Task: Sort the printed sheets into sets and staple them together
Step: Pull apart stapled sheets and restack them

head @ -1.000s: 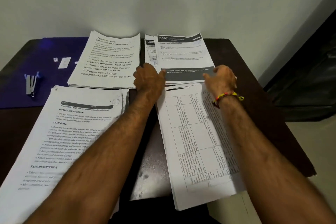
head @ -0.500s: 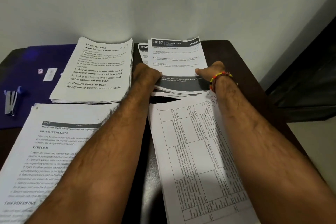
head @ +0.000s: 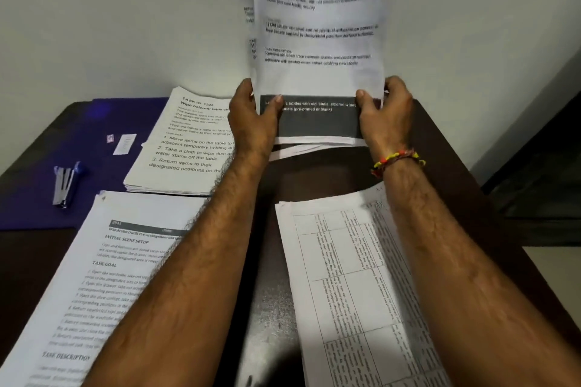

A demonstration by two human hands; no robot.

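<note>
Both hands held a bundle of printed sheets point(head: 320, 41) upright above the tabletop point(head: 440, 148), btwn them. Left hand point(head: 254, 116) gripped its lower left edge, right hand point(head: 385, 113) the lower right, fingers clamped on the paper w/ thumbs in front. Stapler point(head: 64, 184) lay well apart at left, near other stacks.

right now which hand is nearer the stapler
Left. The left hand grips the left edge of the raised sheets, on the side of the stapler, which lies far left on the purple mat. The right hand grips their right edge, farther away.
</note>
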